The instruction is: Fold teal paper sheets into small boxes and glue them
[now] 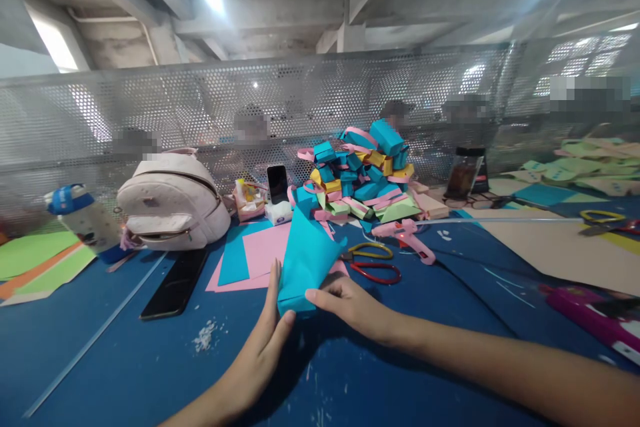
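A blue folded paper box (309,250) is held up above the table, its near end folded into a flat base and its far end still a loose, flaring sheet. My left hand (265,330) grips its left side, thumb at the lower edge and fingers along the side. On the right, my right hand (353,303) pinches the lower right corner, with the thumb on the folded edge; some of its fingers are hidden behind the paper. Scissors (375,263) with yellow and red handles lie just beyond my right hand, and a pink glue gun (407,238) rests farther right.
A heap of folded paper boxes (363,177) stands at the back. Pink and blue sheets (260,250) lie behind the held paper. Leftward are a black phone (175,285), a backpack (173,203) and a bottle (87,220). A magenta object (593,317) is at right.
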Demonstrator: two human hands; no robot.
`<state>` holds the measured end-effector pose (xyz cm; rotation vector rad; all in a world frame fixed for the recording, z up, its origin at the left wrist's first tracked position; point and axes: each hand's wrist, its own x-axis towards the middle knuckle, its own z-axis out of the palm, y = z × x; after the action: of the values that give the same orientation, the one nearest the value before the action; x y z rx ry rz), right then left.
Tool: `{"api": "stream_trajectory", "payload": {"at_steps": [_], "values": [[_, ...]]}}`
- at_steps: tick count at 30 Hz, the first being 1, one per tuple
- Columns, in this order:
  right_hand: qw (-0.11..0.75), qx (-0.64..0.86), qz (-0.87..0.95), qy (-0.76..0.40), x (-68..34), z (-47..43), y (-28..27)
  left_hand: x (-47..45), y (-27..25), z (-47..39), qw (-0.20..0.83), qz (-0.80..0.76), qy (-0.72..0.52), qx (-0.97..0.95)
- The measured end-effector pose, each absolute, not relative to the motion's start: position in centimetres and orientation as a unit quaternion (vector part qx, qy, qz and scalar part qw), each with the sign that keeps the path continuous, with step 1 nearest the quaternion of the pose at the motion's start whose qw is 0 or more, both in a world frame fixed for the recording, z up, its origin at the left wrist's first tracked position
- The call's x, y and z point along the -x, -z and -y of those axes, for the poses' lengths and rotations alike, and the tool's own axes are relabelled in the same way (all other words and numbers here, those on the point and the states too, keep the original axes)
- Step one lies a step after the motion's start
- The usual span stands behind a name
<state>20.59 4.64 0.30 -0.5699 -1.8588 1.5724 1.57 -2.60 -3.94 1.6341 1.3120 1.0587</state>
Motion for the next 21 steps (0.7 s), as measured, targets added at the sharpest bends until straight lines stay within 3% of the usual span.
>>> {"api": "stream_trajectory", "payload": {"at_steps": [10,16,21], "values": [[0.279,0.206,0.824,-0.447,-22.7,-9.2,-1.2,0.2,3.0,-0.8,0.373,-0.482,-0.571,-0.55],[0.29,0.198,0.863,-0.364,-23.6,-10.8,-1.4,2.0,2.9,-1.7,0.309,-0.53,-0.542,-0.575],[0.292,0.198,0.863,-0.361,-23.3,-11.1,-0.1,1.9,3.0,-1.3,0.169,-0.535,-0.48,-0.675]]}}
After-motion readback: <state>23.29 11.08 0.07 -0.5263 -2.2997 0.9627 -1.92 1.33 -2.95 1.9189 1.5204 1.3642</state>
